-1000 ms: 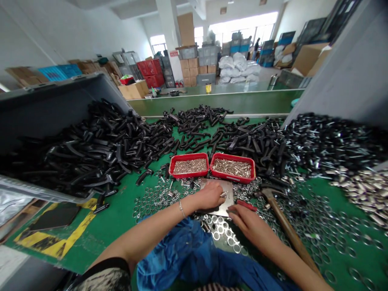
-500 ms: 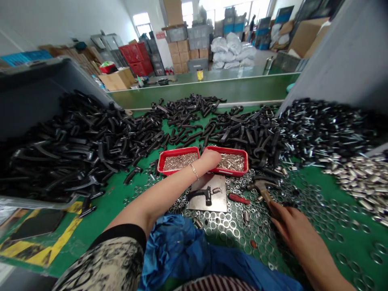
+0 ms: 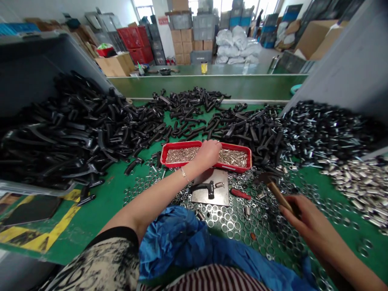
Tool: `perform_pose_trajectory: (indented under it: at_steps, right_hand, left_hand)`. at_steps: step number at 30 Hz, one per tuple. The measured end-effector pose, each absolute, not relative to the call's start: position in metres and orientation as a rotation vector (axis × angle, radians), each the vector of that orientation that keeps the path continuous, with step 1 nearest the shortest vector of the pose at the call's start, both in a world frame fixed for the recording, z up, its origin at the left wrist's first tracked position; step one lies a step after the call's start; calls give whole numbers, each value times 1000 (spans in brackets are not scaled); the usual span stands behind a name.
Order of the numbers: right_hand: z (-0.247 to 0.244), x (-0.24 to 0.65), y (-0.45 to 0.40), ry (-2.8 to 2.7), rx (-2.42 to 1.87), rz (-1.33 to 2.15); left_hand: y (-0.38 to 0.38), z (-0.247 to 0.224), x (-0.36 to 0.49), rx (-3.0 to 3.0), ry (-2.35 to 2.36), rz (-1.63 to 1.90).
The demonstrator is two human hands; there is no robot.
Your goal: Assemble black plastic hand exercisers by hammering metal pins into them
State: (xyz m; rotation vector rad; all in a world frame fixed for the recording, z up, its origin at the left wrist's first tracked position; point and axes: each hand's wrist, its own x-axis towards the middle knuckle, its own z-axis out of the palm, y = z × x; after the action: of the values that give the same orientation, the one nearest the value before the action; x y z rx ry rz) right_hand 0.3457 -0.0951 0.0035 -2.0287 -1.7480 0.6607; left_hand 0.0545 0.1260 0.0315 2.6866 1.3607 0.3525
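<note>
My left hand (image 3: 209, 154) rests over the join of two red trays, its fingers curled down at the right tray (image 3: 239, 166) of small silver bolts. Whether those fingers hold a bolt is hidden. The left tray (image 3: 178, 155) holds similar bolts. My right hand (image 3: 307, 220) grips the wooden handle of a hammer (image 3: 280, 197), with the steel head raised above scattered steel washers (image 3: 242, 222). Between my hands lies a steel plate (image 3: 218, 194) bearing a black curved handle piece (image 3: 203, 188) and a small bolt (image 3: 219, 184). A red-handled tool (image 3: 241, 194) lies next to the plate.
Black curved handles (image 3: 91, 133) heap across the green bench and spill from a grey bin (image 3: 51, 42) at left. Silver bolts (image 3: 360, 188) pile at right beside a grey panel (image 3: 342, 68). A blue cloth (image 3: 169, 242) lies on my lap. A green belt (image 3: 209, 87) runs behind.
My left hand has moved forward from the steel plate to the red trays. My right hand has moved from beside the plate and taken hold of the hammer, lifting it off the bench.
</note>
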Motion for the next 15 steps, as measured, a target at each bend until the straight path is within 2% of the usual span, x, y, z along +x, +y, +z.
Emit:
perform_pose_trajectory:
  at_steps: [2, 4, 5, 9, 15]
  right_hand:
    - [5, 330, -114, -1607, -1968, 983]
    - [4, 316, -124, -1481, -1923, 1314]
    - [2, 310, -124, -1464, -1924, 1370]
    - [7, 289, -101, -1471, -1904, 1115]
    - [16, 263, -69, -1556, -1768, 1116]
  left_hand:
    - [105, 25, 27, 2414, 1257, 639]
    - [84, 12, 5, 2105, 1173, 694]
    - [76, 4, -3, 1996, 1155, 675]
    - [57, -25, -9, 1907, 1181, 687]
    - [58, -35, 0, 1990, 1227, 629]
